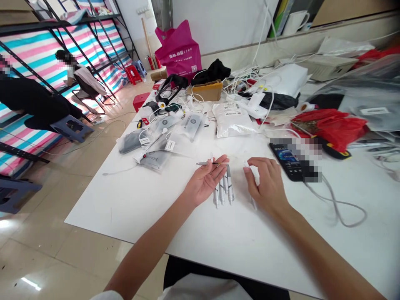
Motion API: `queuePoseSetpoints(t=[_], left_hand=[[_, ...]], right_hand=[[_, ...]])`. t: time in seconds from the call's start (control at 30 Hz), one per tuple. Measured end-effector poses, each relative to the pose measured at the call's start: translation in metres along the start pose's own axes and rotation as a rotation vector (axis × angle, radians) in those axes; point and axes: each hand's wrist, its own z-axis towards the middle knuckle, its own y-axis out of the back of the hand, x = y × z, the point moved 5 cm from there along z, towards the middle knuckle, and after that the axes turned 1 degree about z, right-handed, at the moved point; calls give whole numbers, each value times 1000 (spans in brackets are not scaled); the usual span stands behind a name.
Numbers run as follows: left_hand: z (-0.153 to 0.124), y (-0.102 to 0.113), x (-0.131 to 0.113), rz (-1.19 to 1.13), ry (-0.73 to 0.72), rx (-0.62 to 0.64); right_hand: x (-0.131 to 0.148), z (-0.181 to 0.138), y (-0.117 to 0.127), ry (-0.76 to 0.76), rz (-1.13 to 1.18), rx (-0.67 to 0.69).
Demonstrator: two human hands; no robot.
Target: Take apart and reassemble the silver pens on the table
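Note:
My left hand (206, 180) lies palm up on the white table (131, 200), fingers stretched out, with a thin dark pen refill (206, 163) resting across the fingertips. Just right of it, several white pen barrels (225, 189) lie side by side on the table. My right hand (265, 183) hovers over the table to the right of them, fingers curled, pinching a small clear pen part (247, 165); another white pen piece (253, 203) lies under the palm.
A black phone (286, 160) with a grey cable (337, 204) lies right of my hands. Bagged cables and white pouches (231, 118) crowd the far side, with a red bag (331, 125) and a pink bag (179, 50). A person sits at the far left by blue stools.

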Motion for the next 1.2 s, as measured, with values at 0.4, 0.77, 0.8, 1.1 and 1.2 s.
queuePoseSetpoints(t=[0.4, 0.77, 0.8, 1.1, 1.2], left_hand=[[-1, -7, 3, 25, 13, 76], [4, 2, 2, -17, -5, 49], [4, 3, 0, -25, -16, 46], [2, -2, -3, -13, -5, 46], [1, -2, -1, -3, 7, 52]], right_hand=[[28, -8, 15, -13, 384, -171], [14, 3, 27, -72, -68, -111], [3, 4, 27, -129, -157, -71], [-53, -2, 5, -186, -233, 45], [-48, 3, 2, -161, -213, 47]])
